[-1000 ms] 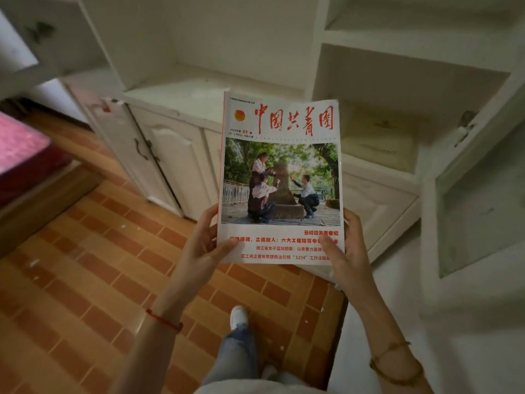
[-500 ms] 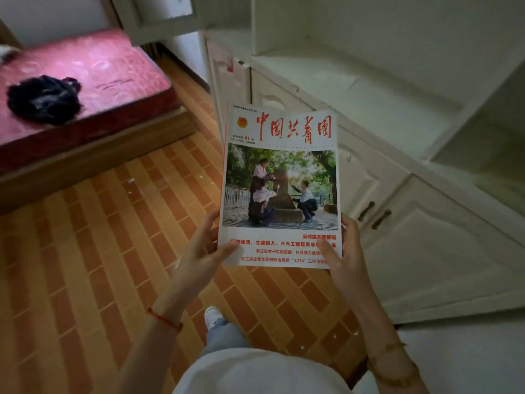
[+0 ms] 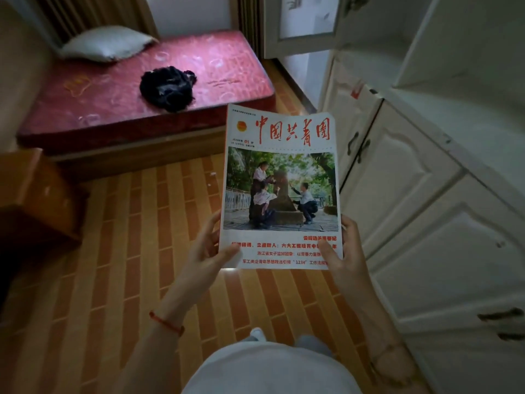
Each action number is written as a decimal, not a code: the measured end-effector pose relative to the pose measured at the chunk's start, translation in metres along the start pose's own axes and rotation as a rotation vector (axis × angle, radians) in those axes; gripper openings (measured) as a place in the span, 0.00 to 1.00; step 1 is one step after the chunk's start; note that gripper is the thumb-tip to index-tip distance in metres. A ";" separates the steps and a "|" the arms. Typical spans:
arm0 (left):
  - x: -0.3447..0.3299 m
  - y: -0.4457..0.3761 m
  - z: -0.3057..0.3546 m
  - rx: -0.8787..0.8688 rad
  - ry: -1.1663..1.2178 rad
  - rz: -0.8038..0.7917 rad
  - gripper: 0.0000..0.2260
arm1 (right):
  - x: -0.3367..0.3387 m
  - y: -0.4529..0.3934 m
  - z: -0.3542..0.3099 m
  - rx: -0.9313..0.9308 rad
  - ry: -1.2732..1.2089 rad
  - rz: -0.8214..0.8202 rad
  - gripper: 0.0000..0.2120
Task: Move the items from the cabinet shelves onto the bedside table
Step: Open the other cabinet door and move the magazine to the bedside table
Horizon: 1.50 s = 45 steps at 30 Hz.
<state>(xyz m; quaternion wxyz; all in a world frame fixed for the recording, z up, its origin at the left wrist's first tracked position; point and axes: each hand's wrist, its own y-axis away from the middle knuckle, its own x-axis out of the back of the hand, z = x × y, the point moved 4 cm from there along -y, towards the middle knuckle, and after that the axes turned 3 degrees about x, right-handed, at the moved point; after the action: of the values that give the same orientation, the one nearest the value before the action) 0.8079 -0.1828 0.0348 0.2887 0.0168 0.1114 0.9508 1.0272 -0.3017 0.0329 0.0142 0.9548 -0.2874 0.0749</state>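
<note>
Head camera looks down at a magazine [image 3: 281, 186] held up in the middle of the frame, over the brick-pattern floor [image 3: 142, 251]. The left hand [image 3: 207, 251] grips its lower left corner, thumb on the cover and fingers curled behind. The right hand [image 3: 341, 251] grips the lower right corner the same way. Two hands likely keep the thin, floppy pages flat while the magazine is carried. The white cabinet [image 3: 412, 194] runs down the right side of the frame, so the magazine is already off its shelves. A brown wooden piece [image 3: 37, 194] at the left edge, next to the red bed [image 3: 127, 89], may be the bedside table, but it is cut off and dark, so I cannot be sure. The fingers behind the magazine are hidden. A black bundle [image 3: 167, 88] on the bed is too dim to name.
</note>
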 end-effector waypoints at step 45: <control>0.483 -0.357 0.052 0.038 0.312 1.051 0.30 | -0.616 -0.558 -0.055 0.051 -0.042 -1.104 0.19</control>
<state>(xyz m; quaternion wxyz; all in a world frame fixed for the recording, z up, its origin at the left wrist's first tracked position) 0.6057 0.3831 -0.0091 -0.2456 -0.0660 0.1465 0.9560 0.8202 0.5044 0.0034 0.0223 0.9650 0.2575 0.0440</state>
